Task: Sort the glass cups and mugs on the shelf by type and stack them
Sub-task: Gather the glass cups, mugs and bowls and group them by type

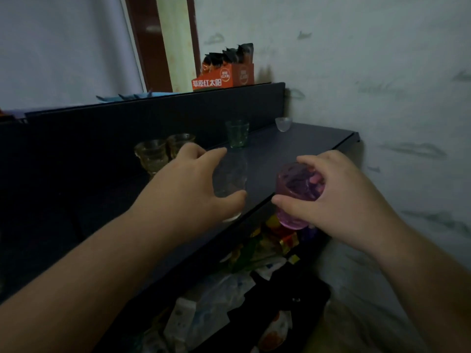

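My left hand (188, 184) curls round a clear glass cup (230, 179) near the front edge of the dark shelf (293, 146). My right hand (339, 200) grips a purple glass cup (297, 189), held just past the shelf's front edge, fingers over its rim and thumb along its side. Two yellowish glass cups (153, 156) stand side by side behind my left hand. A green glass cup (237, 133) stands further back, and a small clear cup (283, 124) sits at the far end by the wall.
A taller dark shelf level (142, 115) rises behind, carrying an orange box of sachets (224, 75). Below the shelf lie colourful wrappers (267, 240), plastic bags and dark items. A patterned wall (382, 72) closes off the right side.
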The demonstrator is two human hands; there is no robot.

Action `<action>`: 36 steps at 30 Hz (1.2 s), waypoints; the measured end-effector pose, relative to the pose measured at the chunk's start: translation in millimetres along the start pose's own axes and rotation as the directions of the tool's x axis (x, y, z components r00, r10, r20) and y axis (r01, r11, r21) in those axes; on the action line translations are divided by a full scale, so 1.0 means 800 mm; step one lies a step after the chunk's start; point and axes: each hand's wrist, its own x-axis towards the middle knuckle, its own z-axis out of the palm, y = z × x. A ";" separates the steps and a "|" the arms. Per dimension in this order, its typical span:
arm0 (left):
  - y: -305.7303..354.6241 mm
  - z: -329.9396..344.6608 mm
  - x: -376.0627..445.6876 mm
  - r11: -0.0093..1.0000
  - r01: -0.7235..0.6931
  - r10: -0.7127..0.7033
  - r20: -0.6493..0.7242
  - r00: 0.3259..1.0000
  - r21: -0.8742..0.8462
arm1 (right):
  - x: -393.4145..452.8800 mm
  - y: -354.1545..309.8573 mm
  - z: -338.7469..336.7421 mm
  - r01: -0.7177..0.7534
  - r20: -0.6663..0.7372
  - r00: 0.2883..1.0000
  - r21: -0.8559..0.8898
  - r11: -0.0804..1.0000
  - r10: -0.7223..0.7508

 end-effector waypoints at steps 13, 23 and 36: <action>-0.008 0.100 0.218 0.978 0.177 -0.188 0.089 0.978 0.113 | 0.235 0.127 0.062 0.098 0.110 0.988 0.063 0.993 -0.104; 0.018 0.178 0.316 0.874 0.436 -0.445 -0.009 0.896 0.215 | 0.416 0.230 0.135 0.328 0.248 0.899 0.162 0.931 -0.360; 0.063 0.230 0.375 0.787 0.546 -0.535 -0.124 0.836 0.287 | 0.524 0.247 0.200 0.472 0.379 0.764 0.224 0.853 -0.522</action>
